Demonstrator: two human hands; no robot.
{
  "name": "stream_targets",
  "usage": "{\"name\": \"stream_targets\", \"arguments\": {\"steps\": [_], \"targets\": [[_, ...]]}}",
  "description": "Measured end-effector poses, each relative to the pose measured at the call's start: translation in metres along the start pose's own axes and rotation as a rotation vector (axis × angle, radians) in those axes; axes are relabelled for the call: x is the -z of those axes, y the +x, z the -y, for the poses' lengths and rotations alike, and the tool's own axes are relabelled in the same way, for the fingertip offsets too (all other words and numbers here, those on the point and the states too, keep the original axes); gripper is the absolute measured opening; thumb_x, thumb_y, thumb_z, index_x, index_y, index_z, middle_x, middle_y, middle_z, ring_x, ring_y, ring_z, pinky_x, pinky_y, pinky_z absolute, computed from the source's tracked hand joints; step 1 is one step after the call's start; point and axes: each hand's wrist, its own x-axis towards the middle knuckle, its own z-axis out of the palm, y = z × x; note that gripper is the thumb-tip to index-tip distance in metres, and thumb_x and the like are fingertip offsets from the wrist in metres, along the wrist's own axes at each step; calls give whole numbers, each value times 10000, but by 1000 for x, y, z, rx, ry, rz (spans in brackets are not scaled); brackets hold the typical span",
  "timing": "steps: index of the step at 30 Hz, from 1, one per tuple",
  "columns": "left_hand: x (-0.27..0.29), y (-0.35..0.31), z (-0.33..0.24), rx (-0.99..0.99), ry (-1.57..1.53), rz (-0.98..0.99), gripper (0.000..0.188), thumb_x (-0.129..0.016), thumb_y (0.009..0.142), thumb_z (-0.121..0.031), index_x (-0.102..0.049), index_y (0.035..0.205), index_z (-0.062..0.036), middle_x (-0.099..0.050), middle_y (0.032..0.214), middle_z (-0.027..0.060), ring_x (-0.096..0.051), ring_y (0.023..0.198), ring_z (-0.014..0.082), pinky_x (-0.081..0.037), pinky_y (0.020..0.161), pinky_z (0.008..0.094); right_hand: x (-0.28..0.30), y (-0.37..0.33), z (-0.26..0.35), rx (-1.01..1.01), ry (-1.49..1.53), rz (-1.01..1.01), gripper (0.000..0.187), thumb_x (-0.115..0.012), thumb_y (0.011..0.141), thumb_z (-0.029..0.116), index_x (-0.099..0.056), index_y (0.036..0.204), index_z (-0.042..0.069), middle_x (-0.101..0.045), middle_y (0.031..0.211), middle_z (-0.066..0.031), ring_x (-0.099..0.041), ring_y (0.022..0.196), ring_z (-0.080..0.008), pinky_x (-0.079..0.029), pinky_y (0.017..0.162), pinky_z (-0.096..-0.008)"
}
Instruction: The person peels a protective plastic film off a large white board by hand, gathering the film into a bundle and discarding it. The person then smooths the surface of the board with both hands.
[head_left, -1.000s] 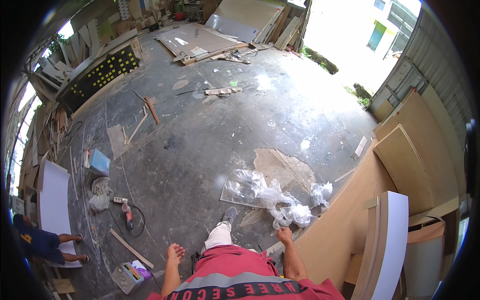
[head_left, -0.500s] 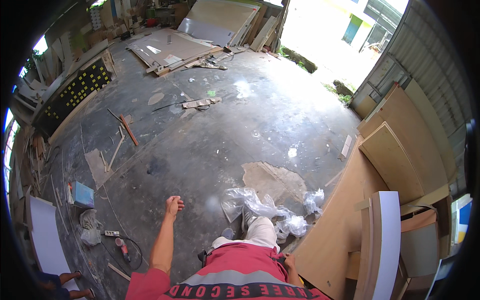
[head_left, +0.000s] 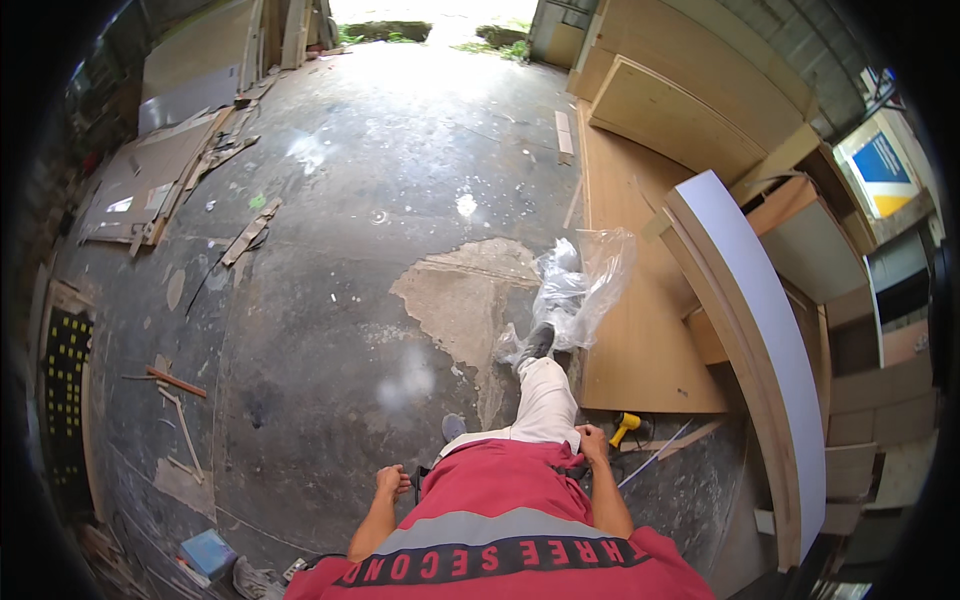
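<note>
My left hand hangs beside my left hip, its fingers curled in with nothing seen in them. Next to my right hip is my right hand, loosely closed and also without anything visible in it. My right leg is stretched forward, and its dark shoe is against crumpled clear plastic sheeting on the floor. Just right of my right hand lies a yellow pistol-shaped power tool, which the hand does not touch.
A large wooden panel lies to the right, with a long white-faced board near it. More boards lean at the far right. At left are thin wood strips, a blue box and flat sheets. A doorway opens ahead.
My view has turned right. My left arm, stretched forward before, has dropped back to my side. My right foot has stepped forward, and the plastic has shifted ahead and right with it.
</note>
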Motion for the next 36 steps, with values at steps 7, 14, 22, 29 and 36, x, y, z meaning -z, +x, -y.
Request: {"name": "stream_targets", "arguments": {"steps": [7, 14, 22, 29, 36], "targets": [[-15, 34, -88, -182, 165, 58, 214, -637, 952, -241, -631, 1049, -50, -674, 818, 100, -670, 615, 215, -520, 497, 337, -11, -120, -76, -374, -131, 154, 280, -634, 866, 243, -757, 984, 21, -740, 960, -206, -727, 973, -338, -542, 836, -403], [-2, 40, -177, -303, 160, 12, 233, -581, 969, -242, -607, 1088, -45, -660, 858, 107, -670, 648, 229, -537, 563, 351, -30, -134, -55, -436, 127, 91, 264, -697, 843, 257, -773, 977, 42, -749, 970, -198, -734, 953, -328, -551, 827, -400], [-77, 24, -181, -510, 534, 330, 124, -627, 893, -48, -656, 952, 58, -685, 712, 144, -699, 591, 254, -550, 518, 329, -53, -138, -90, -514, 260, -534, 206, -672, 800, 105, -701, 988, 27, -753, 878, -162, -740, 840, -305, -577, 773, -381], [-176, -24, -171, -541, 942, 591, 233, -599, 937, -130, -659, 971, 92, -672, 685, 147, -654, 536, 214, -510, 477, 315, -84, -229, -159, -821, 95, -608, 207, -596, 869, 201, -708, 908, 31, -714, 832, -216, -706, 823, -394, -567, 758, -451], [-242, -21, -132, -552, 984, 672, 310, -577, 967, -233, -627, 930, 71, -648, 651, 140, -626, 493, 224, -492, 437, 319, -104, -286, -232, -506, 32, -288, 319, -596, 887, 321, -725, 827, 36, -722, 849, -212, -706, 809, -379, -552, 736, -476]]}}
